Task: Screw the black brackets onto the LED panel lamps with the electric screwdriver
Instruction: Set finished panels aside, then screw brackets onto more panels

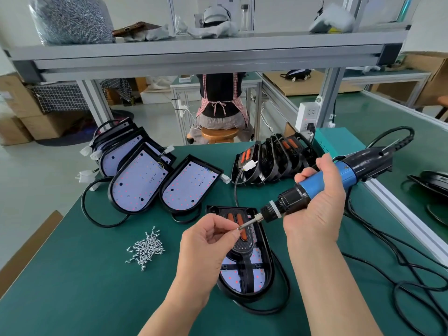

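Presently, left hand pinches a screw to the bit; right hand grips the electric screwdriver. Poorly seated, the screw may drop.

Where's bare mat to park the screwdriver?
Best: bare green mat near left, in front of the screw pile. Small gap between pile and lamp stack. Crowded: lamp stack and bracket stack behind, cables right.
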`<state>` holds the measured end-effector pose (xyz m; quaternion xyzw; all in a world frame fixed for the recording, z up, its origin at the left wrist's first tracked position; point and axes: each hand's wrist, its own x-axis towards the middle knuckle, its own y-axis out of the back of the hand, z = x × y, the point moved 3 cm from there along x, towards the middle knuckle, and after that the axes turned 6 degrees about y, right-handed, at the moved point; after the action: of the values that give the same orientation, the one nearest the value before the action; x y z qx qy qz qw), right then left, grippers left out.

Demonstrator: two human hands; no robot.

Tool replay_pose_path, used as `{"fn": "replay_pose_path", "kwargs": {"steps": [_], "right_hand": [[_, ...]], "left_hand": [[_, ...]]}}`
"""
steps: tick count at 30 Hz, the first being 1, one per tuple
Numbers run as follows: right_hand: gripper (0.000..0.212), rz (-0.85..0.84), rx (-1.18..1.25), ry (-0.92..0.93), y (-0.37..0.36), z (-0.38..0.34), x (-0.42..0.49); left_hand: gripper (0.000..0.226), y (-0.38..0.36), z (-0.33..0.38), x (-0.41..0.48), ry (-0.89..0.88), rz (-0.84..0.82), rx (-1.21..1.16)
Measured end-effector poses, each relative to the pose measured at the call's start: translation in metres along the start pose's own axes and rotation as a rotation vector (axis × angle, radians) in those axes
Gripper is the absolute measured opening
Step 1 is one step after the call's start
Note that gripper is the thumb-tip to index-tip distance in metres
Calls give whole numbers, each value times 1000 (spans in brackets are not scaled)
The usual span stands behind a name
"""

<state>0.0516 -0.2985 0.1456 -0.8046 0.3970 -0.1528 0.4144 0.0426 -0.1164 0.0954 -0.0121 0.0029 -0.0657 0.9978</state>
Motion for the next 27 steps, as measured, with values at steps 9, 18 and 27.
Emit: {"fn": "replay_pose_path", "kwargs": {"steps": [9,18,27], "right_hand": [[26,-13,-105,124,2,-2,-2],[18,75,-144,177,16,0,6],[23,68,-148,244,17,3,27]], "left_hand": [[44,-6,-4,-9,-141,107,49],[68,-18,-6,-16,-323,115,258],[63,-4,-5,2,-323,233,503]]}}
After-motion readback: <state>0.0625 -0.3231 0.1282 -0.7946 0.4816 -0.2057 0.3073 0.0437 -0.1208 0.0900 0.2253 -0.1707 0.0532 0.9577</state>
